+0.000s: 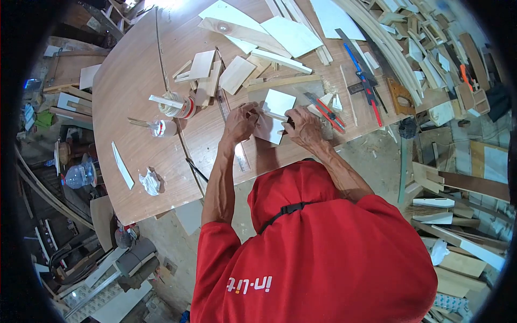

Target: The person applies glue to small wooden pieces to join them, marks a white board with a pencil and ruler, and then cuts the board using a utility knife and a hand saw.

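Observation:
Over the wooden worktable (204, 156), my left hand (240, 123) curls its fingers at the left edge of a small white board (267, 131). My right hand (305, 128) has bent fingers closed at the right edge of the same board, near a notch in it. Directly beyond lies a second white board (279, 101), set against the first with a narrow wood edge showing between them. Just right of my right hand is a red-and-black tool with a flat grey blade (329, 116). A metal ruler (240, 156) lies below my left hand.
White-faced offcuts (237, 74) and long strips cover the table's far side. A whitish tub (180, 105) and a clear container with sticks (162, 128) stand left. A blue-and-red bar tool (366, 81) and a wooden saw handle (400, 97) lie right. Crumpled white material (151, 182) sits front left.

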`<state>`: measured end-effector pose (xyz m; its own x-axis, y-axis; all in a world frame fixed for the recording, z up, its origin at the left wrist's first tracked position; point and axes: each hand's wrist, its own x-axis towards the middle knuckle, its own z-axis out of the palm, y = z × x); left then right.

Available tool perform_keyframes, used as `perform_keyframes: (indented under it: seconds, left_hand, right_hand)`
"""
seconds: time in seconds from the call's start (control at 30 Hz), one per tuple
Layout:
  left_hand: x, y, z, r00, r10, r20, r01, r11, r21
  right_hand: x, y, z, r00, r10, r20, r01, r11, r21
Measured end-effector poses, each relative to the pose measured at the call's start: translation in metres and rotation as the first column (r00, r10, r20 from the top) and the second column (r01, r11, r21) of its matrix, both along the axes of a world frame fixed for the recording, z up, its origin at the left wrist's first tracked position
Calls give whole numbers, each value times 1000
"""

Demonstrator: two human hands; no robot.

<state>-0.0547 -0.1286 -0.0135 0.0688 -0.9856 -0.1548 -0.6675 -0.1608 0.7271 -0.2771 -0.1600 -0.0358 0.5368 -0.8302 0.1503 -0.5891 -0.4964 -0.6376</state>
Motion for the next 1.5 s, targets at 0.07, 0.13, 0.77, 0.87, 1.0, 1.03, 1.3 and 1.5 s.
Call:
perform_keyframes:
  seconds: [0.07, 0.13, 0.77, 0.87, 1.0, 1.03, 1.3, 1.5]
  left_hand:
    - [2, -5, 2, 998, -40, 44, 38, 998, 50]
    - [1, -8, 10, 987, -124, 104, 127, 992, -23]
    - [6, -20, -8, 890, -361, 279, 423, 881, -210]
    - [8, -20, -11, 838, -410, 360, 506, 830, -234]
    - [8, -20, -6, 855, -405, 324, 479, 856, -195]
    - [8, -21, -5, 870, -399, 292, 455, 876, -160]
    - [7, -18, -2, 909, -351, 224, 394, 900, -189]
    - [-2, 2, 10, 991, -106, 78, 115, 985, -126]
  right_hand:
    - [-1, 1, 1, 1000, -16, 0, 16, 1000, 22]
    - [-1, 3, 4, 1000, -23, 8, 23, 999, 26]
    - [3, 5, -13, 996, -85, 40, 86, 996, -38]
    - [4, 8, -17, 994, -92, 52, 96, 992, -86]
    - [3, 8, -14, 992, -94, 80, 99, 994, -54]
    - [2, 8, -14, 992, -84, 90, 87, 996, -31]
    - [1, 10, -13, 992, -80, 99, 83, 996, -27]
    - [0, 11, -10, 989, -91, 114, 91, 996, 0]
